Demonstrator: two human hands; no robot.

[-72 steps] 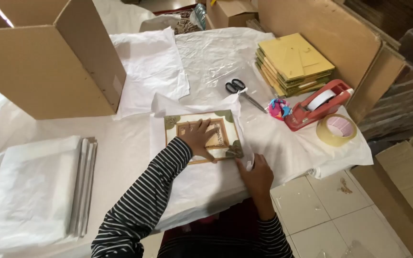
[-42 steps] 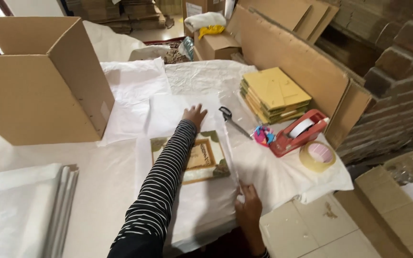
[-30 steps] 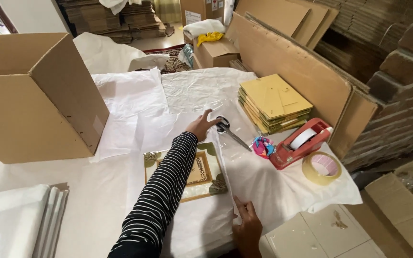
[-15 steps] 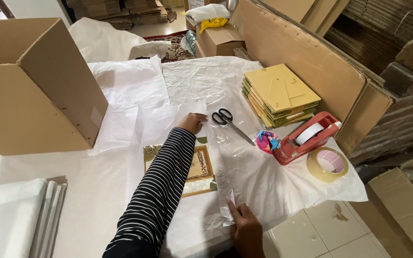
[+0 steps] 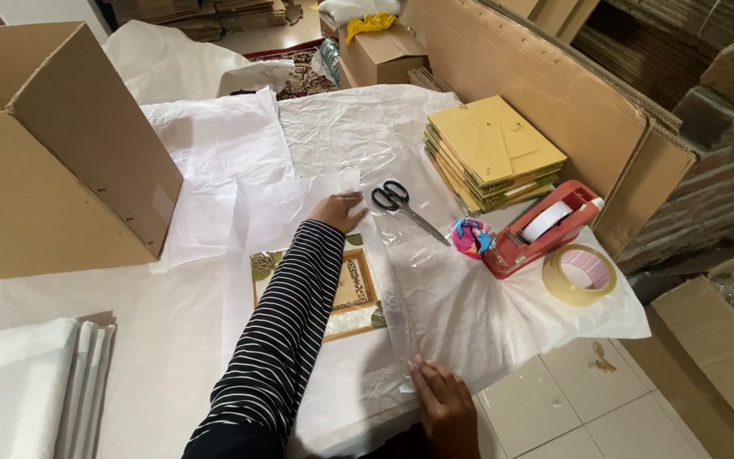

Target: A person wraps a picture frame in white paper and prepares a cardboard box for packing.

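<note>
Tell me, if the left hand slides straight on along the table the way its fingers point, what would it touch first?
Probably the black-handled scissors. The left hand lies on the white wrapping paper, fingers pointing toward the handles just beyond; depth is hard to judge, so it could narrowly pass them.

— Left arm status?
— Extended forward in a striped sleeve; left hand (image 5: 339,211) palm down, fingers flat and together.
— Right hand?
— Right hand (image 5: 443,406) close to the body, palm down, fingers spread and pressed flat.
</note>
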